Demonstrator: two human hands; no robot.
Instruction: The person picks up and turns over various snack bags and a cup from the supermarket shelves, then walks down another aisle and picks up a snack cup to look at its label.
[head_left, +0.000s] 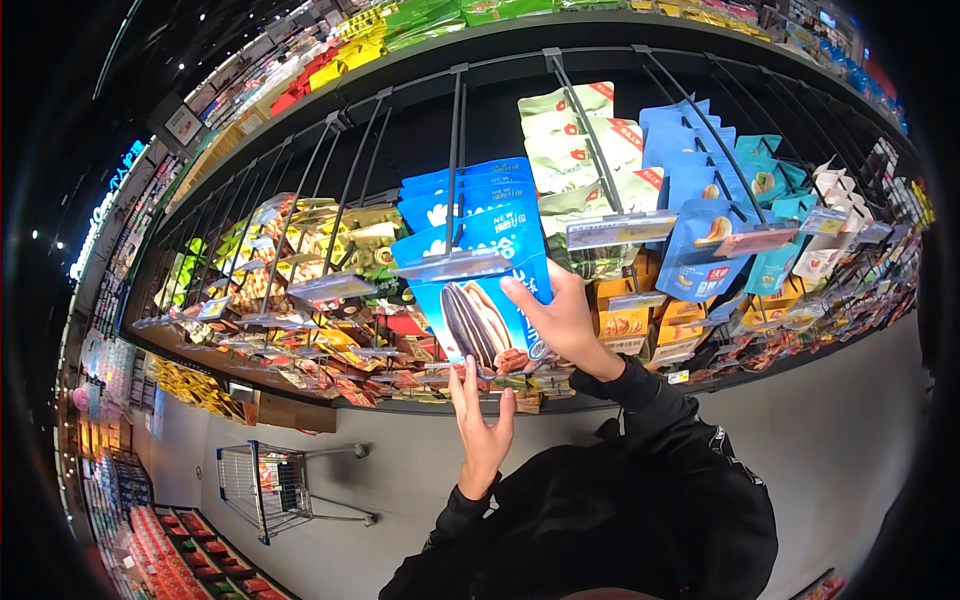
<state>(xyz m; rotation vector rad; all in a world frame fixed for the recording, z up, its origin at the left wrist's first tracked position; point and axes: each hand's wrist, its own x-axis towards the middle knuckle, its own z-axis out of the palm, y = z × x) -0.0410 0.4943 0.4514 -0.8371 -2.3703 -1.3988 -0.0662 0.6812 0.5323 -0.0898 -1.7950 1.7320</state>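
A blue pouch of sunflower seeds (480, 315) hangs at the front of a double metal peg, with a clear price-tag holder (455, 265) across its upper part. My right hand (559, 311) grips the pouch's right edge, thumb on its printed front and fingers behind. Below it, my left hand (480, 431) has its fingers spread, with the fingertips at the pouch's lower edge; whether they press on it I cannot tell. More blue pouches (469, 196) of the same look hang behind on that peg.
Cream pouches (566, 150) and light-blue nut pouches (705, 251) hang to the right. Yellow and brown snack bags (292, 240) fill pegs to the left. Orange bags (622, 322) hang lower. A wire shopping cart (266, 480) stands on the grey floor at lower left, near stacked red boxes (161, 551).
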